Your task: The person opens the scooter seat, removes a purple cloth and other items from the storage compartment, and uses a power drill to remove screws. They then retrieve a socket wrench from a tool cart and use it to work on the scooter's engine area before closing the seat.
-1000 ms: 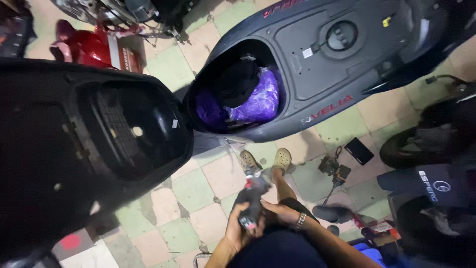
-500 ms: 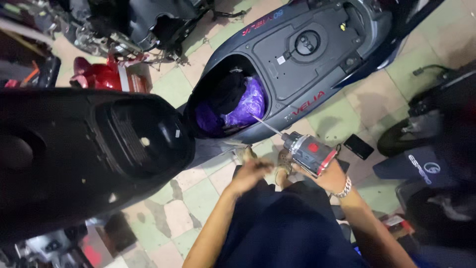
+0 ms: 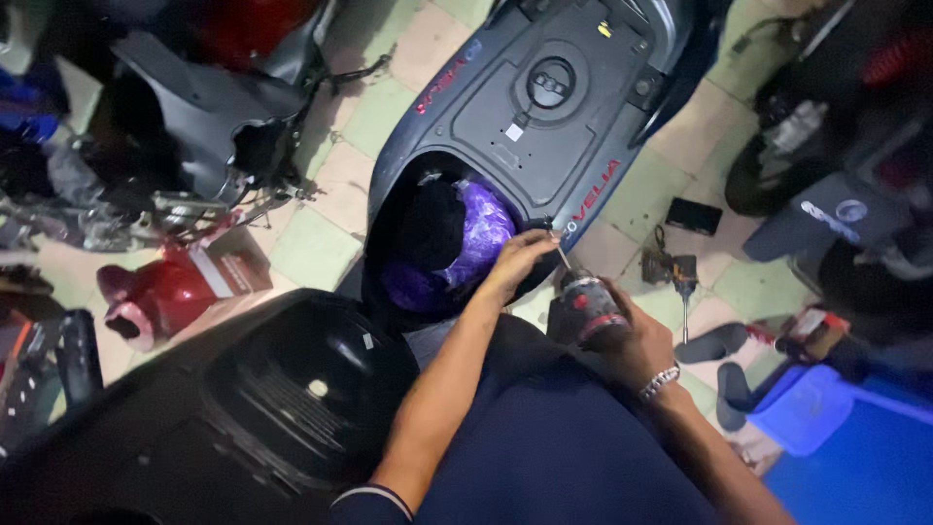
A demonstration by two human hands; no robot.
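Right hand (image 3: pixel 632 340) wrapped around power screwdriver (image 3: pixel 588 306), centre-right of frame. Bit tip (image 3: pixel 561 255) on rim of scooter underseat tray (image 3: pixel 544 126). Left hand (image 3: pixel 520 261) pinches at bit tip. Tray not yet lifted out; purple bag (image 3: pixel 476 238) inside.

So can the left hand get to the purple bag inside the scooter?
Probably yes. The left hand sits on the rim of the open storage tub, right beside the purple bag, and nothing covers the bag from above.
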